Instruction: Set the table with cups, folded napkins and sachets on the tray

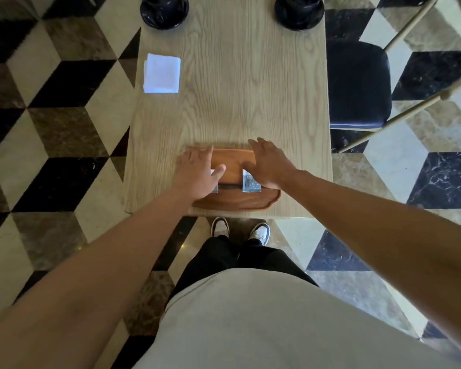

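Observation:
A brown wooden tray (234,166) lies on the light wooden table (232,102) near its front edge. My left hand (197,171) rests flat over the tray's left part and my right hand (269,163) over its right part, fingers spread. A grey-blue sachet (250,183) lies on the tray, partly under my right hand. Another sachet (214,186) peeks out under my left hand. A folded white napkin (162,73) lies at the table's left edge. Two black cups on black saucers stand at the far end, one at the left (164,10) and one at the right (299,10).
A chair with a black seat (357,83) stands to the right of the table. The floor around is patterned in black, white and brown tiles. My shoes (240,230) are just below the table's front edge.

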